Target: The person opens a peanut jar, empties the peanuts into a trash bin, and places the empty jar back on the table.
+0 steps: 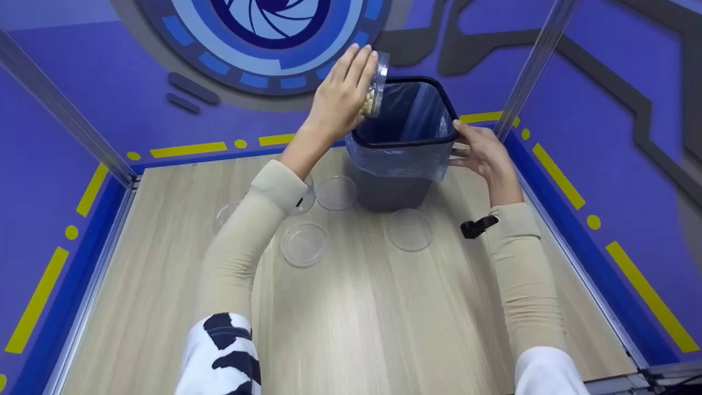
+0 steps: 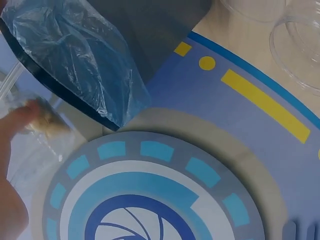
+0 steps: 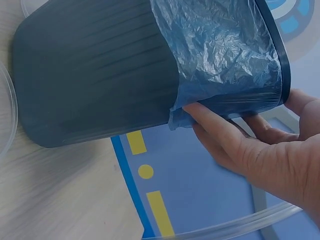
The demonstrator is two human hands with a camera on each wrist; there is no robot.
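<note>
A dark trash bin [image 1: 384, 195] stands at the back of the table, its thin clear bluish liner [image 1: 397, 159] folded over the rim. My left hand [image 1: 341, 93], raised beside the bin's left rim, holds a clear plastic packet [image 1: 379, 82] with small pale yellowish pieces inside. In the left wrist view the thumb [image 2: 20, 120] presses on this packet; its far side is hidden. My right hand [image 1: 485, 151] grips the bin's right edge, thumb at the black rim. The right wrist view shows its fingers [image 3: 220, 130] against the liner and outer wall.
Clear round plastic dishes or lids lie on the wooden table: one [image 1: 410, 230] before the bin, one [image 1: 304, 245] nearer me, another [image 1: 337, 192] by the bin's base. Others are partly behind my left forearm. Purple-blue panels [image 1: 66, 109] enclose the table's back and sides.
</note>
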